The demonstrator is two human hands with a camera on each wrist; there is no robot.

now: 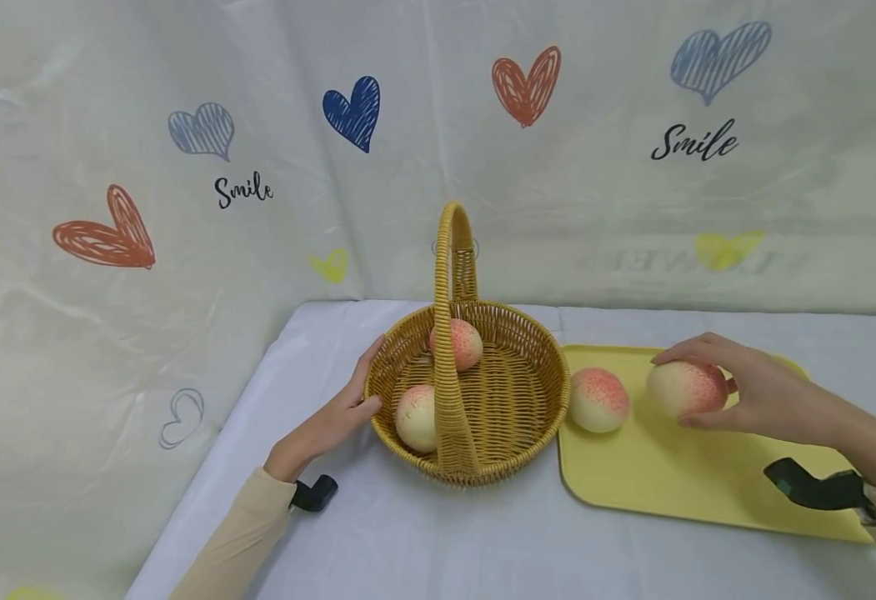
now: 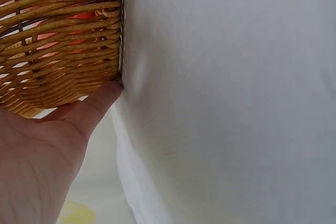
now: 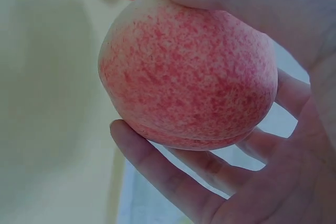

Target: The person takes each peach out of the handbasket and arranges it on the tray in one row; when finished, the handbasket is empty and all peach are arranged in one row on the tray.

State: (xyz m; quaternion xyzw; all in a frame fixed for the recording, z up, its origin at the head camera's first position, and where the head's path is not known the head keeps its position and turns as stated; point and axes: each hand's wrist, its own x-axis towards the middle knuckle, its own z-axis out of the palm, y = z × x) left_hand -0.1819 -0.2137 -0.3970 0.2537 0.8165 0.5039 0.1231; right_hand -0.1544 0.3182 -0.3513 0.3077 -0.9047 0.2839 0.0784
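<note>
My right hand (image 1: 756,387) holds a peach (image 1: 685,389) over the yellow tray (image 1: 678,475), thumb on one side and fingers on the other. In the right wrist view this peach (image 3: 189,72) shows its speckled pink skin. A second peach (image 1: 599,400) lies at the tray's left end, beside the basket. My left hand (image 1: 332,421) rests against the left outer side of the wicker basket (image 1: 513,400), with extended fingers. The left wrist view shows its thumb (image 2: 100,103) straight against the basket's lower edge. Inside the basket are two peaches, one at the back (image 1: 466,345) and one at the front left (image 1: 417,418).
The basket's tall handle (image 1: 448,358) arches over its middle and partly covers both peaches inside. A white cloth (image 1: 422,542) covers the table. Behind it hangs a pale sheet (image 1: 407,192) printed with hearts and words. The tray's left edge stands close to the basket.
</note>
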